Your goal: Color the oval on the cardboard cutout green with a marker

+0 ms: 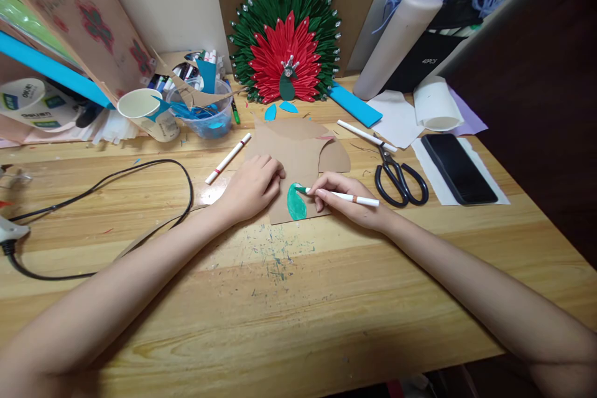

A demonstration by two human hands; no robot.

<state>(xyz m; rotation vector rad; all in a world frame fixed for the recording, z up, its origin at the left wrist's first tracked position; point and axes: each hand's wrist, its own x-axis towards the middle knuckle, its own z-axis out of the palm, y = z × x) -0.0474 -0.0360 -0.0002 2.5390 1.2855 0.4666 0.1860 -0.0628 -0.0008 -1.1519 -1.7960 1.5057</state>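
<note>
Forearms (153, 267), right grip (357, 188) snug round crosswise marker (342, 196), green tip (301, 189) leftward, left grip (252, 189) empty, half-curled on cardboard (296, 143)

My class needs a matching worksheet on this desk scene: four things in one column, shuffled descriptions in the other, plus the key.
1. Left hand
2. Right hand
3. Scissors
4. Phone

A. Lying on white paper
B. Resting on brown cardboard, left of the green shape
C. Having black looped handles
D. Holding a white marker

Pairs: 1-B, 2-D, 3-C, 4-A
</note>
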